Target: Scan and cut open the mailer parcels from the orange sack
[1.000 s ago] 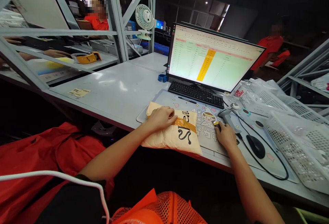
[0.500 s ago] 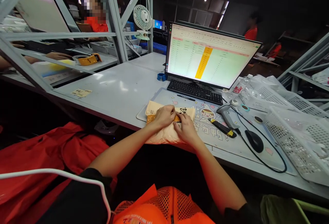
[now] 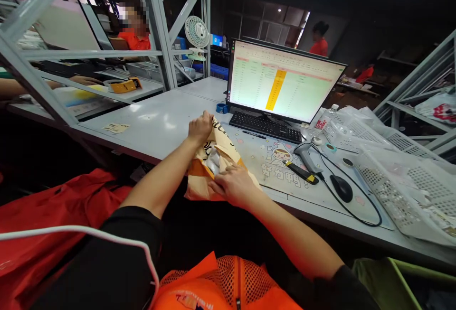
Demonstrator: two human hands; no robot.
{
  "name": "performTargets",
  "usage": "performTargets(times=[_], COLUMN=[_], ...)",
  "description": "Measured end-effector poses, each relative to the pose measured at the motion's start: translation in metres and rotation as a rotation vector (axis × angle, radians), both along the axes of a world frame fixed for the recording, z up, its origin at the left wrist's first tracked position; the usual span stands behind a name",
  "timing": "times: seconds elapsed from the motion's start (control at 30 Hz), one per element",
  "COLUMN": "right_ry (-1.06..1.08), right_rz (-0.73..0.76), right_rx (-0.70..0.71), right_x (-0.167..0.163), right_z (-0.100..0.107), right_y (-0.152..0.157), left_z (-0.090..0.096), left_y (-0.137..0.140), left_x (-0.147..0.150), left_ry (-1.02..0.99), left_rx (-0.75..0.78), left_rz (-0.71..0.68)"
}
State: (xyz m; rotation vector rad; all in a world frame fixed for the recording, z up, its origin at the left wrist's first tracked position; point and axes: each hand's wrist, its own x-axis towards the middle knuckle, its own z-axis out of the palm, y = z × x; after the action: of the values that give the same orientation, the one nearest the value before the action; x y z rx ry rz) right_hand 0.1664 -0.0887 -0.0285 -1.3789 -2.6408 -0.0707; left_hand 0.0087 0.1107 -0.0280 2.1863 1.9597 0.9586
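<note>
A tan paper packet point(image 3: 224, 141) with dark printing and orange tape stands tilted at the table's front edge, its side torn open. White material point(image 3: 213, 162) shows through the opening. My left hand point(image 3: 200, 127) is closed on the packet's upper corner and holds it raised. Lower down, my right hand point(image 3: 235, 184) grips the paper at the edge of the opening, fingers bent. What lies deeper inside the packet is hidden.
Right of the packet, a yellow-black utility knife point(image 3: 301, 172) and a barcode scanner point(image 3: 308, 158) lie on the desk mat. Behind stand a keyboard point(image 3: 265, 127) and monitor point(image 3: 285, 82). A mouse point(image 3: 341, 188) and white plastic baskets point(image 3: 402, 196) are farther right.
The packet has gone from lying flat to raised and torn open, showing white material. My left hand has moved up and left with its corner; my right hand has shifted slightly left and down.
</note>
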Motion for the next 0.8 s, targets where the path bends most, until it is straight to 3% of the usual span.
performTargets(times=[0.07,0.23,0.3,0.37,0.43,0.47,0.57,0.63,0.8], right_ry=[0.023,0.194,0.322,0.471,0.600,0.645,0.703,0.715,0.744], right_rz=[0.000,-0.308,-0.358,-0.347,-0.328,-0.327,-0.349,-0.355,-0.335], right_rx=[0.057,0.161,0.223,0.268,0.290,0.294,0.283,0.255,0.156], right_x=[0.014,0.049,0.049,0.044,0.040,0.038,0.037,0.039,0.050], right_z=[-0.007,-0.042,-0.061,-0.081,-0.095,-0.100,-0.106,-0.105,-0.103], right_y=[-0.010,-0.004,-0.004,-0.008,-0.012,-0.014,-0.015,-0.015,-0.017], left_z=[0.004,0.005,0.006,0.003,-0.001,-0.002,-0.002,0.002,0.007], left_y=[0.010,-0.001,-0.018,-0.037,-0.050,-0.053,-0.049,-0.042,-0.057], left_x=[-0.015,-0.011,0.001,0.011,0.016,0.016,0.010,0.002,-0.016], left_ry=[0.080,0.188,0.212,0.258,0.306,0.319,0.278,0.231,-0.055], left_rx=[0.012,0.089,0.175,0.190,0.094,0.032,-0.244,-0.467,-0.716], left_rz=[-0.055,-0.212,-0.343,-0.567,-0.741,-0.762,-0.661,-0.674,-0.937])
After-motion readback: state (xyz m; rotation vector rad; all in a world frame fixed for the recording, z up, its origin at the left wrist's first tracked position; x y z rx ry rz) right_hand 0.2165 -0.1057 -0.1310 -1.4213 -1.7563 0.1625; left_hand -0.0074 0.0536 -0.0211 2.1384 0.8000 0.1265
